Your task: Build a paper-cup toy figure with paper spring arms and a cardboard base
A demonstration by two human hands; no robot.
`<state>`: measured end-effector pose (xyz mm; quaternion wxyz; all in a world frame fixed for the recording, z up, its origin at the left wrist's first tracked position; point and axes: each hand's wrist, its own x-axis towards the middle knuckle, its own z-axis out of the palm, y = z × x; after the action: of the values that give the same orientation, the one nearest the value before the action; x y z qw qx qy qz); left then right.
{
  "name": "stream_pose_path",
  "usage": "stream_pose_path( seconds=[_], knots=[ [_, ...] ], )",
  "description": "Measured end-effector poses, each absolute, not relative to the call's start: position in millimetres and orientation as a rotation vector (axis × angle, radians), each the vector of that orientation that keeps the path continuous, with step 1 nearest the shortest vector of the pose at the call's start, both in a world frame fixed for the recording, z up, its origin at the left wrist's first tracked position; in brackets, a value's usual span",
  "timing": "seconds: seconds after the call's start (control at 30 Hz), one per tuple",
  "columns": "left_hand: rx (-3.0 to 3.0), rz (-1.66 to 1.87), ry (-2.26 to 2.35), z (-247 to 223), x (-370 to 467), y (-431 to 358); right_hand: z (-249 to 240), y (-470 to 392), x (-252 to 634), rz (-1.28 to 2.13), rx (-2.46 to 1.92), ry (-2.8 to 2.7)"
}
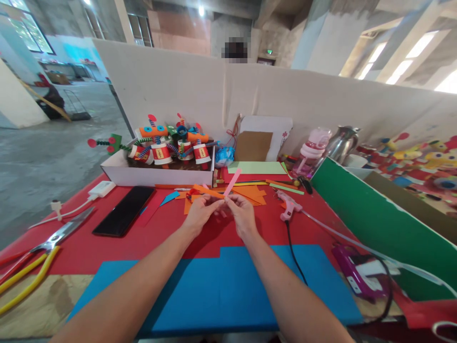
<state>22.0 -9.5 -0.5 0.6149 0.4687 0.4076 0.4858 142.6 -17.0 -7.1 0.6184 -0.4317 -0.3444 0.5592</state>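
Both of my hands meet above the middle of the red table cover. My left hand [202, 212] pinches an orange paper strip [210, 192] that slants up and left from the fingertips. My right hand [243, 213] pinches a pink paper strip [233, 182], which sticks up and to the right. The strips cross or meet at the fingertips; whether they are joined I cannot tell. Behind the hands lie orange paper pieces [252, 194], with a blue paper piece [170, 198] to the left. A pink glue gun [288, 204] rests right of my right hand.
A white box [157, 178] holds several paper-cup figures [162, 153]. Left are a black phone [123, 211] and large scissors [53, 242]. Blue sheets [200, 295] cover the front edge. At right stand a green board [378, 224], a pink bottle [312, 150] and a purple device [359, 271].
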Motion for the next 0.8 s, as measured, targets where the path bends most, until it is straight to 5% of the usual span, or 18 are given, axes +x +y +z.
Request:
stream_pose_path(
  seconds=[0.8],
  knots=[
    [1.248, 1.173, 1.226, -2.8, 16.9, -6.4, -5.7, -19.9, 148.8, 1.285, -1.078, -1.042]
  ],
)
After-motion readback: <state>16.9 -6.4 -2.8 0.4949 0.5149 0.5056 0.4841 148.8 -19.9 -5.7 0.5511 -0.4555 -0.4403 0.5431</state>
